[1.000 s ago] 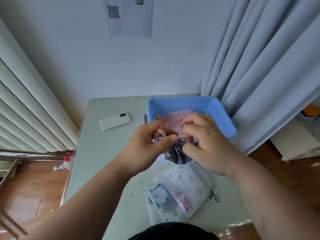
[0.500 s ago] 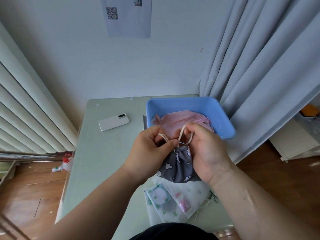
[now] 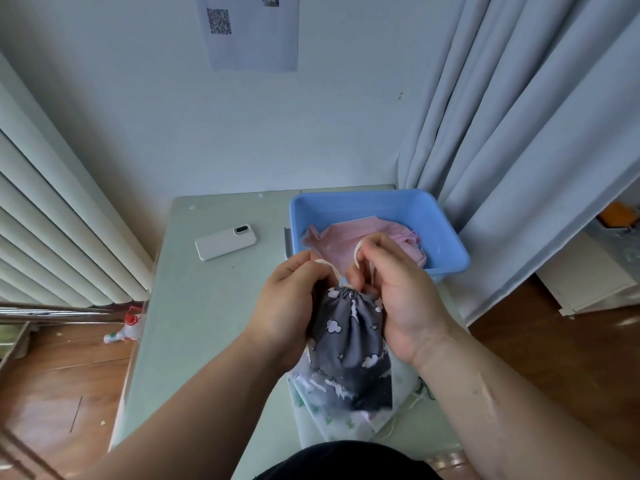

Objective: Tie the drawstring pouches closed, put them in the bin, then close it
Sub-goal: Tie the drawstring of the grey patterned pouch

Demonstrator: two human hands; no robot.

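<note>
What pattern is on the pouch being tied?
The pouch is dark grey with white clouds and small stars, seen clearly in the head view.

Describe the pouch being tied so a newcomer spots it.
Above the table, in front of the blue bin, left hand and right hand hold one pouch by its drawstrings. It is dark grey with white clouds; the binned pouch is pink, pouches underneath white with green print.

A sheet of paper (image 3: 252, 32) on the wall (image 3: 138, 116) bears a QR code (image 3: 219, 21). No words or numbers are legible.
</note>
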